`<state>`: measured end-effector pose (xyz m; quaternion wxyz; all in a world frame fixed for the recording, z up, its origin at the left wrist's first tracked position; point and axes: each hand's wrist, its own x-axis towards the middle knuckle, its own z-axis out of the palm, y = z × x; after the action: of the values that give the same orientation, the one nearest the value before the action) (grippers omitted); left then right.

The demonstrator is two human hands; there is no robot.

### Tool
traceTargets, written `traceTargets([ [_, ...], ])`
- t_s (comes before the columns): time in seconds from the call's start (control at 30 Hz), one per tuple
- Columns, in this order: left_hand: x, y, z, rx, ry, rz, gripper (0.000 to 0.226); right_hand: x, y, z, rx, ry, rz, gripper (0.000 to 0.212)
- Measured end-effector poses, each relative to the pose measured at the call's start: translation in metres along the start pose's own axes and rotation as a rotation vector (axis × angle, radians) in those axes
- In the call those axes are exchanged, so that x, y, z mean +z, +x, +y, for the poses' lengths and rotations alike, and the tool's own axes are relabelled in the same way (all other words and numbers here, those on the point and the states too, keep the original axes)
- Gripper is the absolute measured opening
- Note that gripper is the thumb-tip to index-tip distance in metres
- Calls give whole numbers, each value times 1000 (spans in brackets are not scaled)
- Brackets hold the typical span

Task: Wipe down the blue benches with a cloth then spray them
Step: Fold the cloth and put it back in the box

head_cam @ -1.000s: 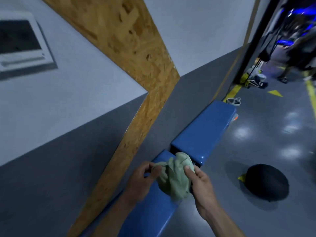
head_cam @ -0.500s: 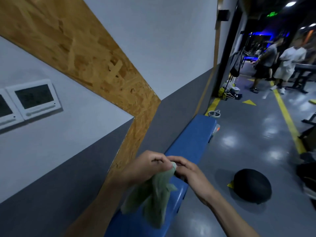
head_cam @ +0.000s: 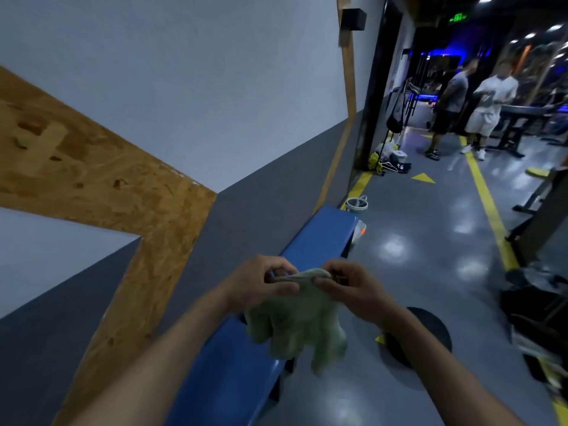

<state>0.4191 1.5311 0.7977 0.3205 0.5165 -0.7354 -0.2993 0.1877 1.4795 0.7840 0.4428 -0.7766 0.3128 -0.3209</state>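
1. Long blue padded benches (head_cam: 319, 235) run along a grey-and-white wall (head_cam: 190, 96) with chipboard trim, on a glossy grey floor (head_cam: 430, 241) with yellow lines.
2. A green exit sign (head_cam: 458, 17) glows; its writing is unreadable.
3. Left hand (head_cam: 261, 281) and right hand (head_cam: 353, 287) each pinch the top edge of a crumpled pale green cloth (head_cam: 295, 327), which hangs above the bench.

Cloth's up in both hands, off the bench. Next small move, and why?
Probably lower the pale green cloth flat onto the long blue padded bench to wipe. The left hand and right hand pinch its top edge so it hangs loose above the bench, touching nothing. No spray bottle is clearly in view.
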Motion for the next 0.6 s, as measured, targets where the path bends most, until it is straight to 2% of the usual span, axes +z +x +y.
traceTargets([
  [0.17, 25, 64, -10, -100, 157, -106, 9, -85, 24, 20, -10, 0, 38, 21],
  [0.37, 52, 135, -50, -195, 229, -147, 15, -155, 58, 70, 74, -37, 165, 19],
  [0.5, 60, 186, -70, -162, 158, -63, 13, -181, 79, 117, 141, -147, 238, 22],
  [0.6, 60, 239, -92, -122, 124, 6, 10, -202, 102, 161, 195, -308, 262, 35],
])
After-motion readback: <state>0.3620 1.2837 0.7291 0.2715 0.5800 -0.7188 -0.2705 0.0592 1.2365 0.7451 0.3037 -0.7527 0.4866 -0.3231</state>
